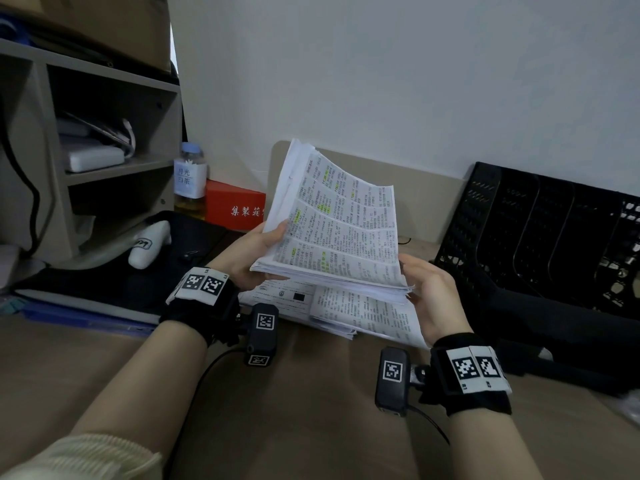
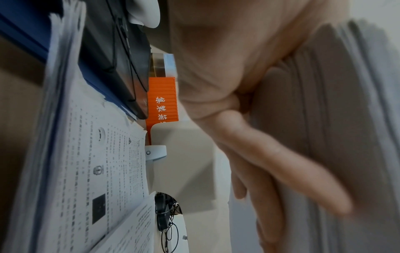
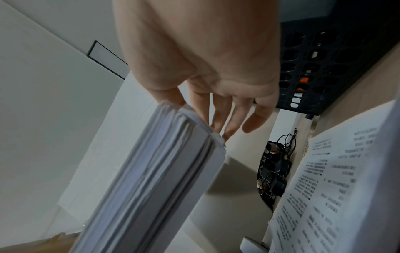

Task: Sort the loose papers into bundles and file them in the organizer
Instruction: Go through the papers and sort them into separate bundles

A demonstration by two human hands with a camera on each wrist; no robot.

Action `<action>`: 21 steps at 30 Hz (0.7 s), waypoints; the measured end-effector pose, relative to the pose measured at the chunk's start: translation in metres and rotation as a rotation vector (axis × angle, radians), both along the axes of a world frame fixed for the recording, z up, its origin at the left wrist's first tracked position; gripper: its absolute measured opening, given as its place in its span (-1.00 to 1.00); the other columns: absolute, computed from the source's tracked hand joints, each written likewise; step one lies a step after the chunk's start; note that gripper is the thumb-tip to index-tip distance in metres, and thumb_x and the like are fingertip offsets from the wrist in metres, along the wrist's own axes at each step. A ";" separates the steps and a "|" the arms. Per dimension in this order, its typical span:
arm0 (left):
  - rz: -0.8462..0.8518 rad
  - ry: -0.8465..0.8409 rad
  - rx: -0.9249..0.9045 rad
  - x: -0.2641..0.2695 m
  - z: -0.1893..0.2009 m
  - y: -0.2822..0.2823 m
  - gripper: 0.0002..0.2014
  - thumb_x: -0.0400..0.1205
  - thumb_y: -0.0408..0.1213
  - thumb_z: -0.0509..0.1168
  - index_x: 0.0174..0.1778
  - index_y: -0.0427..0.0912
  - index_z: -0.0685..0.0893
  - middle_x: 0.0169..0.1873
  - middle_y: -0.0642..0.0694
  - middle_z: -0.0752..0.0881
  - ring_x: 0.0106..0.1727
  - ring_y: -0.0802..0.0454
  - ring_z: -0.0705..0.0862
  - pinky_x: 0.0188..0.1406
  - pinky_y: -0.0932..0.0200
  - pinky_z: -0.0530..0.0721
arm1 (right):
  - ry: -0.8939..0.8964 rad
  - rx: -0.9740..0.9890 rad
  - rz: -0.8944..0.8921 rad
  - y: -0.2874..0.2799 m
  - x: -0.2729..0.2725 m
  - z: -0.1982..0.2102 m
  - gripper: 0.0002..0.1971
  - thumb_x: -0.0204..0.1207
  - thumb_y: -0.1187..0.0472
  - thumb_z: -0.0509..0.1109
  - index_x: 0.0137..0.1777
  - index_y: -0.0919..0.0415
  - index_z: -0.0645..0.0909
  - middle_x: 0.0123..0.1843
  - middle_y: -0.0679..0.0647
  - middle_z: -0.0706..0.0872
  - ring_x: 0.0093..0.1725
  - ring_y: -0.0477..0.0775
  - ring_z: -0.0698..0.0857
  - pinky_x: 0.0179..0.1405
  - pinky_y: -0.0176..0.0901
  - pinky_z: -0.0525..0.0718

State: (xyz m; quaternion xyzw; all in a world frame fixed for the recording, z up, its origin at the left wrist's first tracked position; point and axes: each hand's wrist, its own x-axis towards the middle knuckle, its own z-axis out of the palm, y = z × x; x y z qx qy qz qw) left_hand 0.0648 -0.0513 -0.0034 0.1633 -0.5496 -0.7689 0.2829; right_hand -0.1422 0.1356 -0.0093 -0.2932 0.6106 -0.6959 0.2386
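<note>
A thick bundle of printed papers (image 1: pixel 332 230) with green highlights is lifted and tilted above the desk. My left hand (image 1: pixel 249 251) grips its left edge, thumb on top. In the left wrist view the fingers (image 2: pixel 281 162) lie along the underside of the bundle (image 2: pixel 346 119). My right hand (image 1: pixel 429 289) holds the bundle's near right corner between thumb and fingers. The right wrist view shows that hand (image 3: pixel 205 51) at the end of the bundle (image 3: pixel 155 179). More loose papers (image 1: pixel 367 317) lie flat on the desk under the bundle. A black mesh organizer (image 1: pixel 526 230) with several slots stands at the right.
A wooden shelf unit (image 1: pixel 104 133) stands at the left. Beside it are a bottle (image 1: pixel 189 181) and a red box (image 1: pixel 235 202). A black bag with a white object (image 1: pixel 150 244) and a blue folder (image 1: pixel 69 313) lie left of the papers. Cables (image 3: pixel 275 171) hang behind the desk.
</note>
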 end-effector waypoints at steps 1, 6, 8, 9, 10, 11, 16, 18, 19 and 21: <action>-0.004 0.000 0.003 0.000 0.000 0.000 -0.60 0.76 -0.10 0.12 0.53 -0.04 0.43 0.29 -0.19 0.71 0.13 -0.16 0.79 -0.10 -0.12 0.78 | -0.003 -0.018 0.000 0.000 0.001 0.001 -0.70 0.46 0.28 0.37 0.16 0.17 0.77 0.16 0.11 0.81 0.24 0.13 0.73 0.37 0.26 0.58; -0.039 0.022 0.030 0.001 0.002 0.000 -0.59 0.76 -0.14 0.13 0.55 -0.10 0.41 0.34 -0.26 0.67 0.26 -0.26 0.71 0.01 -0.22 0.78 | -0.031 -0.076 -0.042 0.000 0.002 -0.001 -0.90 0.45 0.20 0.48 -0.05 0.12 0.77 0.12 0.10 0.81 0.26 0.15 0.71 0.41 0.31 0.51; -0.056 0.032 0.023 0.001 0.001 0.001 -0.58 0.76 -0.14 0.13 0.56 -0.10 0.40 0.36 -0.26 0.66 0.31 -0.28 0.68 0.13 -0.28 0.71 | -0.033 -0.042 -0.054 0.000 0.001 -0.003 -0.84 0.44 0.12 0.52 -0.01 0.11 0.75 0.14 0.10 0.81 0.24 0.13 0.71 0.39 0.22 0.53; -0.064 0.038 0.017 0.000 0.002 0.002 -0.58 0.77 -0.14 0.12 0.56 -0.10 0.40 0.36 -0.26 0.65 0.33 -0.28 0.66 0.17 -0.29 0.68 | -0.031 -0.026 -0.045 0.000 0.002 -0.003 -0.81 0.45 0.09 0.53 0.02 0.11 0.74 0.14 0.12 0.81 0.22 0.13 0.72 0.35 0.18 0.56; -0.069 0.043 0.011 0.000 0.002 0.003 -0.59 0.77 -0.14 0.12 0.55 -0.10 0.41 0.37 -0.26 0.65 0.34 -0.28 0.66 0.20 -0.28 0.67 | -0.035 -0.026 -0.034 0.001 0.004 -0.003 -0.82 0.47 0.11 0.53 0.01 0.15 0.74 0.12 0.15 0.81 0.19 0.17 0.74 0.30 0.18 0.61; -0.081 0.049 0.005 0.000 0.002 0.005 -0.60 0.77 -0.14 0.11 0.55 -0.10 0.41 0.37 -0.26 0.65 0.35 -0.28 0.65 0.21 -0.27 0.67 | -0.045 -0.041 -0.025 0.001 0.006 -0.004 -0.87 0.50 0.15 0.51 -0.04 0.19 0.73 0.08 0.20 0.82 0.15 0.21 0.76 0.22 0.16 0.67; -0.137 0.068 -0.006 -0.003 0.002 0.009 -0.60 0.78 -0.15 0.09 0.55 -0.10 0.41 0.39 -0.27 0.63 0.38 -0.29 0.62 0.29 -0.31 0.62 | -0.041 -0.116 -0.149 -0.003 0.013 -0.005 -0.79 0.59 0.31 0.41 -0.30 0.24 0.62 -0.05 0.31 0.80 -0.06 0.28 0.79 -0.18 0.00 0.79; -0.165 0.064 -0.018 -0.004 0.001 0.008 -0.56 0.77 -0.10 0.10 0.59 -0.07 0.38 0.44 -0.26 0.58 0.44 -0.30 0.58 0.39 -0.39 0.51 | 0.012 -0.116 -0.203 -0.006 0.013 -0.007 -0.77 0.59 0.29 0.40 -0.32 0.23 0.62 -0.13 0.31 0.73 -0.13 0.24 0.73 -0.05 0.07 0.73; -0.175 0.065 -0.028 -0.005 0.001 0.009 -0.55 0.77 -0.08 0.09 0.60 -0.06 0.36 0.45 -0.25 0.57 0.45 -0.28 0.56 0.42 -0.39 0.48 | 0.039 -0.108 -0.227 -0.007 0.012 -0.008 -0.78 0.60 0.28 0.39 -0.30 0.22 0.62 -0.17 0.28 0.67 -0.16 0.20 0.66 -0.07 0.03 0.68; -0.179 0.066 -0.027 -0.005 0.000 0.010 -0.55 0.77 -0.05 0.07 0.59 -0.03 0.37 0.45 -0.23 0.58 0.44 -0.25 0.58 0.39 -0.32 0.54 | 0.063 -0.109 -0.270 -0.008 0.013 -0.009 -0.79 0.61 0.27 0.37 -0.29 0.21 0.61 -0.20 0.21 0.61 -0.21 0.11 0.59 -0.14 -0.04 0.61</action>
